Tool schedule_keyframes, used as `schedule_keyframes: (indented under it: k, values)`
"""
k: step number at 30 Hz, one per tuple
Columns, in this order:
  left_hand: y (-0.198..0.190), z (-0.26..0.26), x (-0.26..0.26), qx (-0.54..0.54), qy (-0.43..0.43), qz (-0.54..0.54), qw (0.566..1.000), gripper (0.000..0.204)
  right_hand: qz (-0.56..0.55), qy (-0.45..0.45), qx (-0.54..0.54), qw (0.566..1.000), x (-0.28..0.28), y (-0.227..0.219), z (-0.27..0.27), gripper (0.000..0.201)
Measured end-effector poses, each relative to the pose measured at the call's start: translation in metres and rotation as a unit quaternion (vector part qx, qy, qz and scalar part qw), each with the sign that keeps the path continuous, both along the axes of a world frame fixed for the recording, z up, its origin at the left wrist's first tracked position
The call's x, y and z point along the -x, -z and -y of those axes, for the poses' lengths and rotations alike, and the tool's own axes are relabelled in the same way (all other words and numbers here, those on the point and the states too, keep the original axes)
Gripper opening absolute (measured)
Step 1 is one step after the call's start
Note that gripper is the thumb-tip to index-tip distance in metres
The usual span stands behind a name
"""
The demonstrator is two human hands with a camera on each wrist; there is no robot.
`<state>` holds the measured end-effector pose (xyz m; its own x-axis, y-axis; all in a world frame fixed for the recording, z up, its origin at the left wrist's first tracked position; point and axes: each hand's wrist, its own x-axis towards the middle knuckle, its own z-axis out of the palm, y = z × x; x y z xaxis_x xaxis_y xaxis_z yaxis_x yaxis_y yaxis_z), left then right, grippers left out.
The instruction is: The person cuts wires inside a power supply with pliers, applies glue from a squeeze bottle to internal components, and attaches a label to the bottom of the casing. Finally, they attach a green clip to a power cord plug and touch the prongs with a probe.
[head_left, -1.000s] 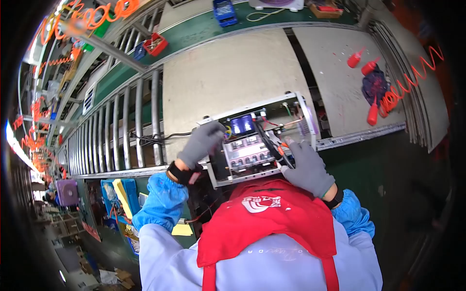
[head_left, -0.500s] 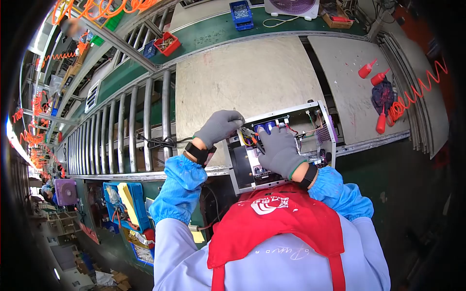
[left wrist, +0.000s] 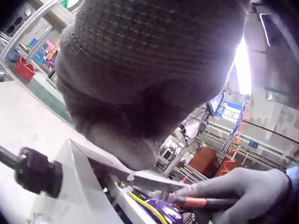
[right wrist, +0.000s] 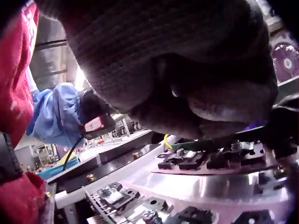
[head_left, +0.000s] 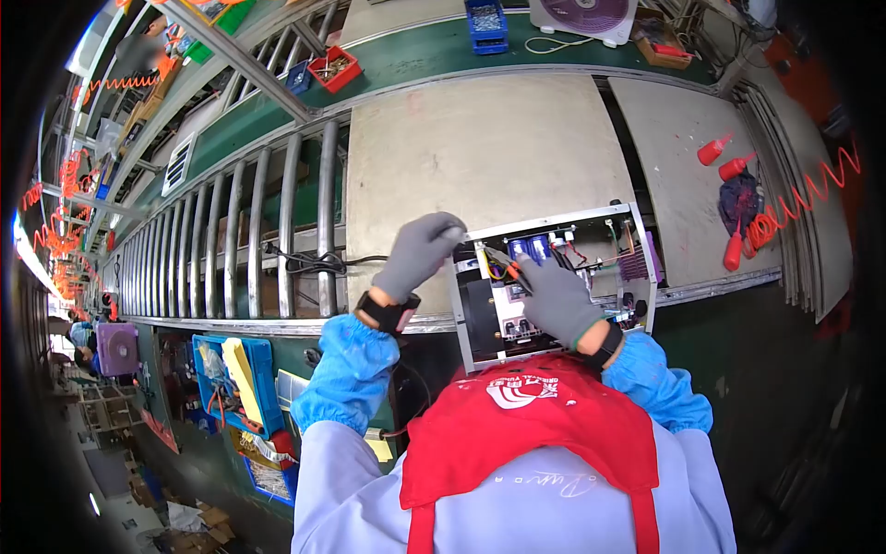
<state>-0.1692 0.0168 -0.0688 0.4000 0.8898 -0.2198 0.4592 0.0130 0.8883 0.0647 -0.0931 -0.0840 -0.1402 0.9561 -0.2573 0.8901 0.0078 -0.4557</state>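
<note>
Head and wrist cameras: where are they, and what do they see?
Head: on head, looking down at metal case, left hand, right hand, red apron.
Left wrist: on that wrist, past left hand to case corner and right hand.
Right wrist: on that wrist, under right hand across case, toward left blue sleeve.
Both wrist views share a yellow wire.

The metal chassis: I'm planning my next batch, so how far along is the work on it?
Looks done: the blue cylindrical parts are seated in the chassis. In hand: the right hand grips pliers near the yellow wire; the left hand is at the corner, its fingertips' contents unclear. Left: the top is uncovered, so closing up probably remains.
</note>
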Motion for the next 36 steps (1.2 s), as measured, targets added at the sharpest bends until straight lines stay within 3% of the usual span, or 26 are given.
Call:
schedule_keyframes:
  k: [1,2,4,6,7,8,9,12,13,14,16,17,18,19,20,23,25,26,29,30,31,32,33,34,35,36]
  values:
    - [-0.009,0.006,0.014,-0.009,-0.057,0.054,0.997,0.017,-0.026,0.015,0.009,1.000,-0.003,-0.002,0.006,0.065]
    - [0.003,-0.002,0.045,-0.228,-0.041,-0.033,0.972,0.015,-0.067,0.018,0.007,0.998,-0.009,-0.004,0.012,0.062]
    - [-0.032,-0.001,0.100,-0.375,-0.110,-0.130,0.911,0.020,-0.132,0.047,-0.002,0.990,-0.022,-0.005,0.031,0.059]
    - [-0.066,0.006,0.150,-0.328,-0.276,-0.127,0.895,0.021,-0.178,0.102,-0.022,0.978,-0.034,-0.006,0.052,0.057]
    - [-0.071,0.003,0.182,-0.377,-0.314,-0.160,0.857,0.022,-0.187,0.122,-0.037,0.974,-0.041,-0.007,0.062,0.057]
    - [-0.046,-0.008,0.240,-0.387,-0.370,-0.190,0.823,0.023,-0.189,0.149,-0.057,0.969,-0.051,-0.009,0.074,0.057]
    - [-0.040,-0.011,0.283,-0.437,-0.289,-0.329,0.786,0.026,-0.183,0.185,-0.078,0.962,-0.066,-0.016,0.085,0.057]
    - [-0.003,-0.001,0.332,-0.183,-0.287,-0.518,0.785,0.056,-0.181,0.338,-0.064,0.921,-0.110,-0.029,0.108,0.054]
    - [0.015,-0.003,0.340,-0.154,-0.252,-0.456,0.840,0.058,-0.171,0.381,-0.065,0.906,-0.131,-0.026,0.114,0.054]
    - [0.048,-0.002,0.340,-0.231,-0.224,-0.420,0.849,0.052,-0.186,0.431,-0.057,0.881,-0.152,-0.025,0.118,0.052]
    - [0.031,0.010,0.238,-0.086,-0.184,-0.248,0.947,0.043,-0.200,0.530,0.039,0.823,-0.198,-0.008,0.124,0.046]
    - [0.058,0.010,0.217,-0.047,-0.180,-0.208,0.960,0.041,-0.199,0.543,0.048,0.814,-0.221,0.007,0.120,0.045]
    - [0.080,0.014,0.190,-0.211,-0.085,-0.210,0.951,0.042,-0.173,0.549,0.065,0.815,-0.242,0.021,0.114,0.045]
    - [0.068,0.021,0.144,-0.271,-0.042,-0.237,0.932,0.043,-0.148,0.551,0.085,0.817,-0.264,0.035,0.106,0.046]
    - [0.051,0.026,0.101,-0.257,-0.019,-0.260,0.930,0.042,-0.125,0.550,0.107,0.819,-0.285,0.049,0.097,0.048]
    - [0.034,0.022,0.033,-0.300,0.072,-0.214,0.927,0.029,0.058,0.460,-0.019,0.886,-0.338,0.100,0.069,0.058]
    - [0.030,0.019,0.021,-0.203,0.098,-0.332,0.916,0.023,0.145,0.413,0.048,0.898,-0.329,0.069,0.038,0.072]
    - [0.037,0.016,0.031,-0.215,0.105,-0.296,0.925,0.025,0.125,0.357,-0.027,0.925,-0.341,0.107,0.032,0.062]
    - [0.039,0.011,0.046,-0.162,0.123,-0.280,0.938,0.033,-0.144,0.313,0.021,0.939,-0.282,0.041,0.009,0.049]
    - [0.040,0.010,0.050,-0.133,0.122,-0.263,0.948,0.034,-0.255,0.220,-0.054,0.940,-0.284,0.084,0.002,0.049]
    - [0.043,0.009,0.052,-0.101,0.125,-0.243,0.957,0.035,-0.140,0.131,-0.105,0.976,-0.288,0.130,-0.003,0.050]
    - [0.035,0.015,0.044,-0.052,0.089,-0.276,0.956,0.037,-0.168,0.116,-0.130,0.970,-0.262,0.107,-0.008,0.054]
    - [0.042,0.017,0.048,-0.049,0.069,-0.252,0.964,0.037,-0.220,0.167,-0.018,0.961,-0.235,0.067,-0.019,0.060]
    - [0.048,0.019,0.052,-0.050,0.058,-0.257,0.963,0.036,-0.197,0.130,-0.041,0.971,-0.221,0.063,-0.026,0.065]
    - [0.052,0.022,0.055,-0.052,0.048,-0.262,0.963,0.036,-0.079,0.157,0.002,0.984,-0.201,0.031,-0.030,0.064]
    - [0.050,0.024,0.052,-0.056,0.035,-0.274,0.960,0.034,-0.073,0.142,-0.064,0.985,-0.200,0.045,-0.039,0.063]
